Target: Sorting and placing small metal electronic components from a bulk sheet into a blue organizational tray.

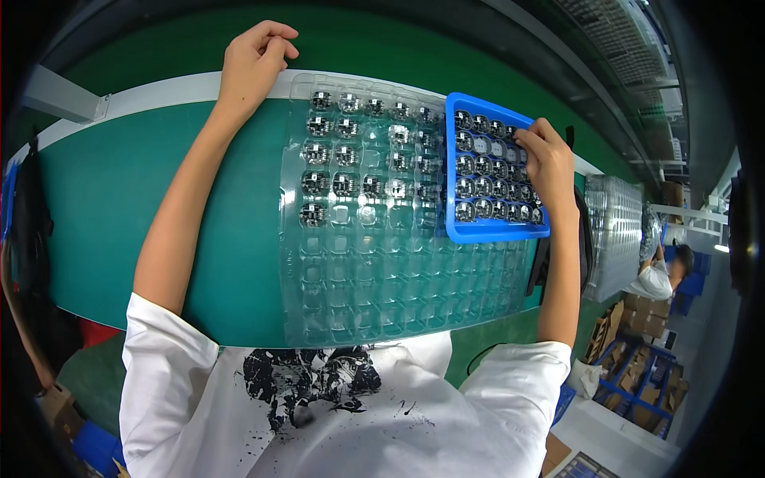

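The 2 hands are apart: the left hand (256,60) loosely curled beyond the workbench's (159,183) far edge, the right hand (548,163) at a round circuit board (511,131) near the blue tray's (498,235) far-right corner, grip unclear; brushing knuckles could dislodge neighbours.

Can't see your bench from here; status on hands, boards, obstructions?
Right hand at round boards in blue tray, grip unclear. Left hand curled at far edge of table. Blue tray overlaps right side of clear tray.
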Available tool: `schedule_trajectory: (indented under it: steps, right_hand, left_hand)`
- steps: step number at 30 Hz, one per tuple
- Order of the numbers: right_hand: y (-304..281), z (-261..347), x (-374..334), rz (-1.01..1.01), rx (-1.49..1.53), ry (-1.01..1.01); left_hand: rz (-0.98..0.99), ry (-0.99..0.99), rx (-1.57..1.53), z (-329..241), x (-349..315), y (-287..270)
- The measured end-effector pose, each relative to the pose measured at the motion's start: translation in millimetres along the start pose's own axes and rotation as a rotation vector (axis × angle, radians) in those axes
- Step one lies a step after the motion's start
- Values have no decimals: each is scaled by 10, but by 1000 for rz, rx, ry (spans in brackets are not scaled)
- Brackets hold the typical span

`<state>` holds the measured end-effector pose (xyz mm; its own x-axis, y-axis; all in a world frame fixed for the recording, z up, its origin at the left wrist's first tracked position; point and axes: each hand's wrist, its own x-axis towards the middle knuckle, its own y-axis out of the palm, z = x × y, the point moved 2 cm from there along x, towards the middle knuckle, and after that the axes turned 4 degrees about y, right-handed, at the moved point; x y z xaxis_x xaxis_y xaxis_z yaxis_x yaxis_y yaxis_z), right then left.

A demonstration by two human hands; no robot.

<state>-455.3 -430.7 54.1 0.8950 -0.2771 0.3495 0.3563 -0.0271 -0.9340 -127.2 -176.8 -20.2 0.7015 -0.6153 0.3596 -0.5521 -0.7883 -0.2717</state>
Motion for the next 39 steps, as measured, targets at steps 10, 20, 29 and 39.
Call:
schedule_trajectory:
  steps: [10, 20, 29, 39]
  right_hand:
    - [-236, 411, 20, 44, 126, 239]
    - [367, 1931, 191, 369, 295, -280]
    - [-381, 1032, 200, -9, 268, -62]
    - [-95, 572, -29, 4, 59, -50]
  left_hand:
    - [-57, 68, 5, -1, 17, 62]
    - [10, -9, -22, -34, -6, 40]
    - [-37, 48, -12, -11, 2, -19]
    - [-30, 28, -8, 15, 5, 8]
